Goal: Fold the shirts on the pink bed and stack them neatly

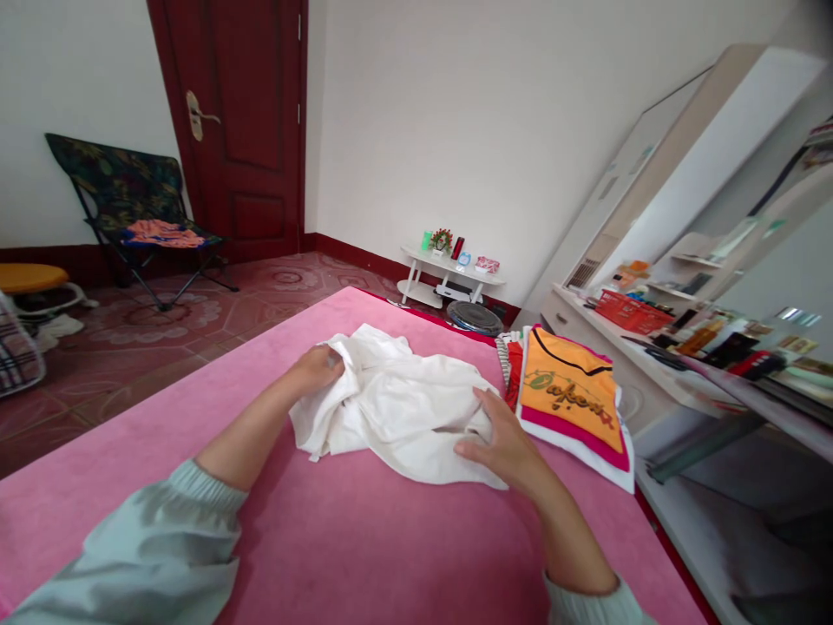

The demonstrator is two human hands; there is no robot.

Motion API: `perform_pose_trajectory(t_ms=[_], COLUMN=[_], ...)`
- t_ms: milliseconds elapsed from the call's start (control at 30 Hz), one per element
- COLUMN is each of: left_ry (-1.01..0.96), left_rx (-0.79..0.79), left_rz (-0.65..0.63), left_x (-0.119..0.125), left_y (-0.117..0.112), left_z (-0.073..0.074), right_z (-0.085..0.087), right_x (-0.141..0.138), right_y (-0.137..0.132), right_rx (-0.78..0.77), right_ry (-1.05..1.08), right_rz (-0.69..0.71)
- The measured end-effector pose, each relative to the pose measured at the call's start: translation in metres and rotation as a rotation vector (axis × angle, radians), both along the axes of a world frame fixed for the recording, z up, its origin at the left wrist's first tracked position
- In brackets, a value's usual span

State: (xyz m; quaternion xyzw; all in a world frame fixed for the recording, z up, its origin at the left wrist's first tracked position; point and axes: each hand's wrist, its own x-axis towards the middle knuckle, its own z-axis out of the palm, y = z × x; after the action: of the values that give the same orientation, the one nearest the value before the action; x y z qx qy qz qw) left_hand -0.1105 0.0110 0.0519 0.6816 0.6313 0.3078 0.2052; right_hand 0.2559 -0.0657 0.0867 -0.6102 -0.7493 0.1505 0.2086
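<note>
A crumpled white garment (403,399) lies spread in loose folds on the pink bed cover (364,538); its exact kind is hidden by the folds. My left hand (318,369) is closed on the garment's left side, pinching a raised fold. On the right side, my right hand (504,438) rests at the cloth with thumb and fingers apart, touching the fabric. Right of that hand sits a stack of folded clothes, with an orange printed shirt (566,386) on top of magenta and white ones.
A dressing table (579,317) with a red basket (631,311) and bottles borders the bed's right side. Beyond the far edge stands a small white table (423,291). A folding chair (123,191) with clothing on it is by the dark red door (244,113).
</note>
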Motion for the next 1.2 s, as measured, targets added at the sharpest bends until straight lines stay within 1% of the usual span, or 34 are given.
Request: perform_pose_trajectory(t_ms=[67, 133, 200, 233, 333, 400, 433, 500, 567, 600, 633, 667, 700, 767, 800, 833, 900, 933, 967, 1000, 1033, 1067, 1100, 1167, 1200], left_ry=[0.002, 0.056, 0.149, 0.201, 0.328, 0.349, 0.329, 0.244, 0.142, 0.096, 0.053, 0.015, -0.017, -0.044, -0.028, 0.005, 0.117, 0.187, 0.258, 0.323, 0.379, 0.421, 0.445, 0.456, 0.458], left_rx=[0.0, -0.028, -0.074, -0.104, -0.173, -0.169, -0.168, -0.179, -0.204, -0.207, -0.198, -0.181, -0.159, -0.092, -0.055, -0.021, 0.036, 0.069, 0.113, 0.165, 0.209, 0.232, 0.219, 0.108, 0.049], left_rz=[-0.059, -0.183, -0.282, -0.303, -0.313, -0.357, -0.4, -0.519, -0.623, -0.645, -0.64, -0.603, -0.533, -0.307, -0.171, -0.031, 0.235, 0.349, 0.44, 0.503, 0.528, 0.516, 0.473, 0.338, 0.278], left_x=[0.003, 0.01, 0.023, 0.032, 0.066, 0.083, 0.088, 0.087, 0.073, 0.064, 0.054, 0.044, 0.035, 0.019, 0.013, 0.008, 0.0, -0.002, -0.004, -0.005, -0.006, -0.006, -0.006, -0.004, -0.003], left_y=[-0.004, -0.012, -0.023, -0.029, -0.048, -0.059, -0.063, -0.07, -0.073, -0.073, -0.073, -0.072, -0.07, -0.066, -0.063, -0.06, -0.054, -0.051, -0.048, -0.044, -0.039, -0.035, -0.029, -0.019, -0.014], left_z=[0.005, 0.013, 0.019, 0.021, 0.026, 0.033, 0.038, 0.054, 0.073, 0.082, 0.09, 0.097, 0.102, 0.107, 0.107, 0.106, 0.101, 0.096, 0.089, 0.081, 0.072, 0.06, 0.047, 0.018, 0.004], right_z=[-0.008, -0.014, -0.019, -0.02, -0.022, -0.022, -0.022, -0.019, -0.013, -0.007, 0.0, 0.009, 0.02, 0.047, 0.061, 0.074, 0.093, 0.098, 0.099, 0.095, 0.088, 0.077, 0.065, 0.04, 0.029], right_x=[0.005, 0.01, 0.011, 0.01, 0.005, 0.004, 0.005, 0.01, 0.013, 0.013, 0.011, 0.006, -0.001, -0.022, -0.035, -0.047, -0.067, -0.073, -0.076, -0.075, -0.071, -0.063, -0.05, -0.017, 0.004], right_y=[0.001, 0.003, 0.004, 0.005, 0.005, 0.005, 0.004, 0.004, 0.005, 0.007, 0.01, 0.016, 0.024, 0.048, 0.064, 0.081, 0.116, 0.132, 0.145, 0.155, 0.161, 0.164, 0.164, 0.156, 0.149], right_rx=[-0.062, -0.082, -0.08, -0.082, -0.081, -0.06, -0.051, -0.054, -0.097, -0.131, -0.167, -0.197, -0.213, -0.189, -0.14, -0.077, 0.165, 0.292, 0.415, 0.516, 0.59, 0.638, 0.66, 0.669, 0.672], right_ry=[-0.118, -0.18, -0.206, -0.21, -0.195, -0.158, -0.119, 0.016, 0.195, 0.265, 0.3, 0.294, 0.253, 0.134, 0.105, 0.126, 0.324, 0.409, 0.457, 0.472, 0.45, 0.403, 0.348, 0.257, 0.246], right_rz=[-0.015, -0.05, -0.076, -0.09, -0.144, -0.15, -0.14, -0.102, -0.062, -0.046, -0.025, 0.002, 0.032, 0.084, 0.095, 0.074, 0.024, 0.005, -0.018, -0.043, -0.071, -0.104, -0.141, -0.228, -0.279])
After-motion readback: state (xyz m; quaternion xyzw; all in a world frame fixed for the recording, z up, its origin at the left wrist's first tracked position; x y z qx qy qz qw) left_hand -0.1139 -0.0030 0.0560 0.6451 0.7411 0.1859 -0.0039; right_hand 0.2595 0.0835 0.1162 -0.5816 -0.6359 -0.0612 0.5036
